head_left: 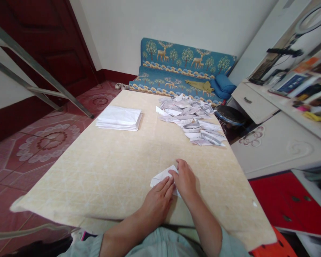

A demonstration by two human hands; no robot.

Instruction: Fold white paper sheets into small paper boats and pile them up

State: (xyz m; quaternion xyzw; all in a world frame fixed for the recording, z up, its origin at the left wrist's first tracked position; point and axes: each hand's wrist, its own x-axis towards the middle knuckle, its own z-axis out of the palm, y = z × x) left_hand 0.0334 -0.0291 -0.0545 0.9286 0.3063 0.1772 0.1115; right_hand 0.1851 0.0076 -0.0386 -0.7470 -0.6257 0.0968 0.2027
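A white sheet of folded paper (162, 175) lies on the table near its front edge, creased into an angular shape. My left hand (159, 198) rests on its near side, fingers stretched out flat and held side by side. At the paper's right end, my right hand (186, 180) has its thumb on top and its fingers curled round the edge. Both hands cover part of the paper, and a corner of it shows below them. Towards the far right of the table lies a loose heap of folded paper pieces (188, 114). A stack of white paper sheets (119, 117) sits at the far left.
A pale yellow patterned cloth covers the table (101, 171). Behind it stands a blue sofa (166, 76) with deer and trees. A white cabinet (280, 139) flanks the right side, with a dark round stool (231, 115) beside it. Metal ladder legs (40, 67) slant at left.
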